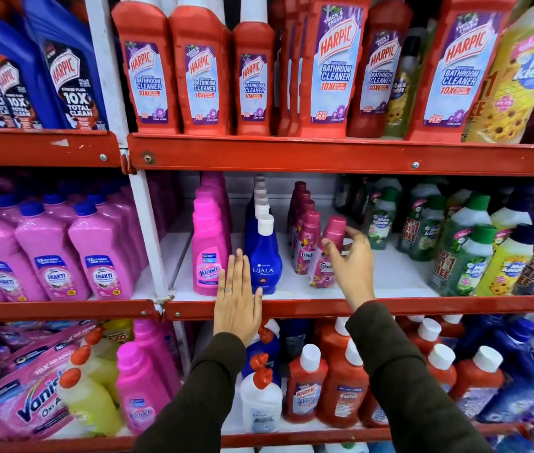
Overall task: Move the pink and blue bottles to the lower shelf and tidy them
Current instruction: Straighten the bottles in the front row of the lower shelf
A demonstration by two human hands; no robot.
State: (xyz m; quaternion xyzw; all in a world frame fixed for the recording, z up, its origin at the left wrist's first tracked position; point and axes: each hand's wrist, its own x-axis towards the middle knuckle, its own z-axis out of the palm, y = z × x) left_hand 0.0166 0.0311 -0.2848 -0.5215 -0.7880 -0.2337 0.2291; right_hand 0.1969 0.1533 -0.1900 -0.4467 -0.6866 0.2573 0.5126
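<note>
Middle shelf, centre of the frame. Your left hand point(237, 305) is flat and open, fingers together and pointing up, its palm over the red metal shelf edge point(389, 307). The fingertips reach into the gap between the front tall pink plastic Vanish bottle with a pink cap point(208, 246) and the front dark blue teardrop-shaped Ujala bottle with a white cap point(264, 256). It grips nothing.

Your right hand point(350, 259) is right of centre, fingers loosely curled and partly spread beside the front small pink Comfort bottle with a magenta cap point(326, 253). The thumb lies against the bottle's shoulder; whether the fingers have closed on it cannot be told.

Both task bottles stand upright, long axes vertical, each heading a row that runs back into the shelf. The pink one lies just up and left of your left hand, the blue one just up and right of it; the left hand is clearly the nearer to both. The right hand is apart from them, right of the blue row.

The lower shelf point(308, 438) sits beneath your forearms at the bottom of the frame, already crowded with bottles, so the likely transfer is straight down.
</note>
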